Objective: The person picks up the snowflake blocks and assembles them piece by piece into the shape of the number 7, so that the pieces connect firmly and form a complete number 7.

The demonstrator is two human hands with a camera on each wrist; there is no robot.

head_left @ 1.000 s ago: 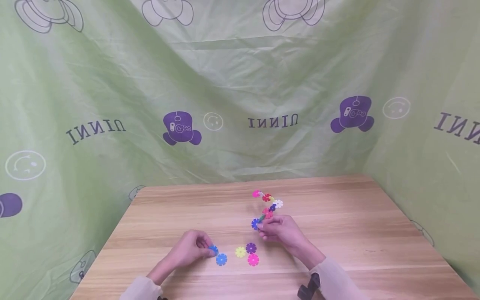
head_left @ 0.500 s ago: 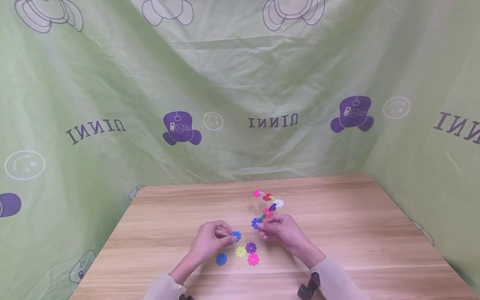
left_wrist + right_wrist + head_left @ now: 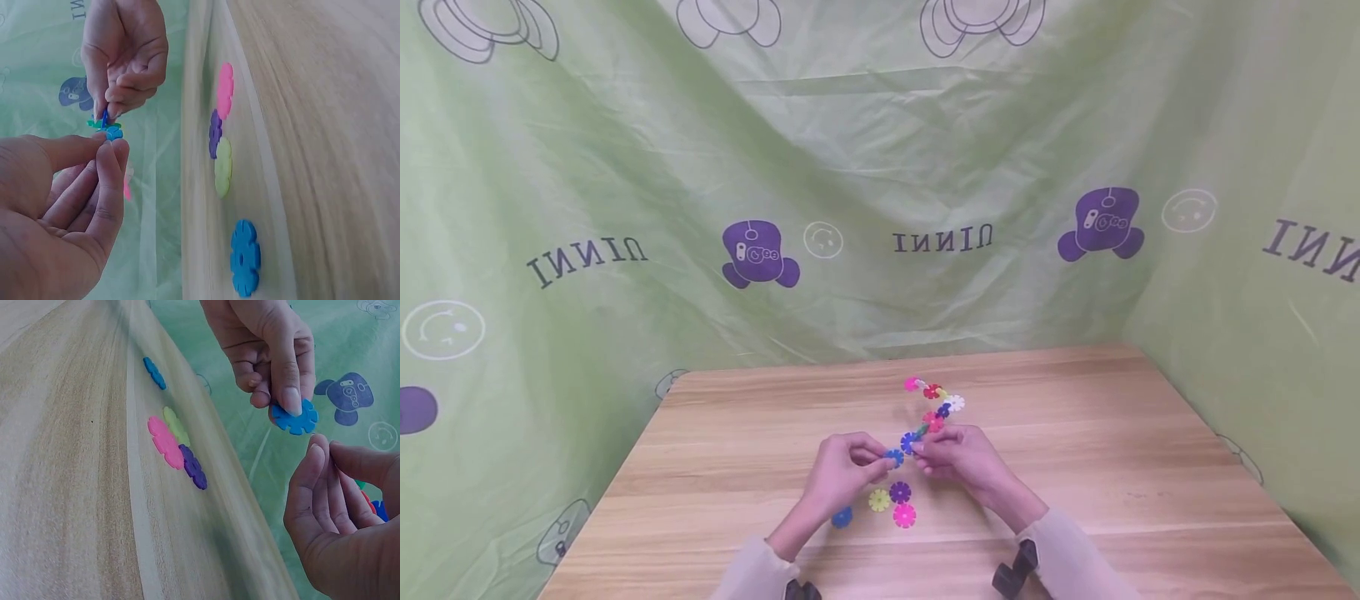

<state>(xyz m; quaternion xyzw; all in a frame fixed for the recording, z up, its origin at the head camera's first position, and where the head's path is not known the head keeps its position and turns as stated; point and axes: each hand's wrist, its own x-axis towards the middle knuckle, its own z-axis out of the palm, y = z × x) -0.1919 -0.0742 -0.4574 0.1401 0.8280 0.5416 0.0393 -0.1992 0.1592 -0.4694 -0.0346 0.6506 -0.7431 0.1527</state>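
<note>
Left hand [image 3: 842, 471]: thumb and fingers are pinching a light blue disc [image 3: 893, 458]. Right hand [image 3: 958, 458]: thumb and fingers are pinching the near end of a disc chain [image 3: 933, 421], beside its blue end disc [image 3: 909, 442]. Both are being held up over the wooden table [image 3: 737, 433], just beside each other; whether their rims are touching, I cannot tell.

Appearance: the light blue disc is showing a flat, flower-like form, its rim cut by short notches all round; the left thumb is covering part of its face. The chain is bending up and away from the right hand, some discs facing the head camera, others turning nearly edge-on. Colours, near to far, are reading: blue, green, coral, dark blue, white, yellow, red, white, pink. The smaller links are too small to read closely.

On the table: a yellow disc [image 3: 878, 500], a purple disc [image 3: 900, 492] and a pink disc [image 3: 905, 516] are lying flat, close together. A second blue disc [image 3: 842, 517] is lying apart, to their left, the left forearm partly covering it in the head view.
</note>
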